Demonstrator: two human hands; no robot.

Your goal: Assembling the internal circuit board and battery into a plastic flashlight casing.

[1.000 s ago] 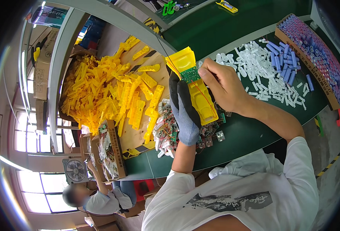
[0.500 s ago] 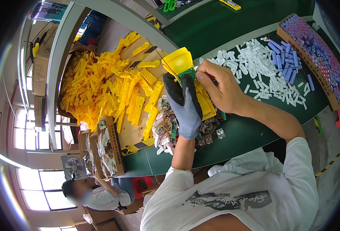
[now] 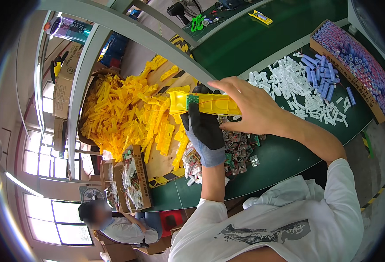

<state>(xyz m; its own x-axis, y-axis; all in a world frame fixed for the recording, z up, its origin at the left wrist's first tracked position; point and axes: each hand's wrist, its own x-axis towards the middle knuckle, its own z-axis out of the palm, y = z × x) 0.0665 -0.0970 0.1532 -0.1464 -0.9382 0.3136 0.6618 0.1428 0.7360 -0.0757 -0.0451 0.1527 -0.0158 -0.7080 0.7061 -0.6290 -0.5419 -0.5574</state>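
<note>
A yellow plastic housing (image 3: pixel 218 105) lies sideways in my left hand (image 3: pixel 206 137), which wears a grey and black glove. My gloved thumb rests at a small green circuit board (image 3: pixel 192 99) seated near the housing's left end. Thin wires run from the board, some along the housing and some out to the left. My bare right hand (image 3: pixel 262 109) is around the housing's right end, its thumb and fingers spread wide apart. Whether the palm touches that end, I cannot tell. Below my hands is a pile of small circuit boards (image 3: pixel 240 153) with white pieces beside it.
Yellow housings (image 3: pixel 118 113) are heaped at the left. White plastic pieces (image 3: pixel 277 74), loose blue cylindrical cells (image 3: pixel 321 74) and a carton of cells (image 3: pixel 354 61) lie right. A metal frame post (image 3: pixel 87 83) stands left. One person (image 3: pixel 122 227) sits at lower left.
The housing has turned from upright to sideways, its board end now leftward. My right hand has let go near the board and opened around the other end. The view has shifted slightly.
</note>
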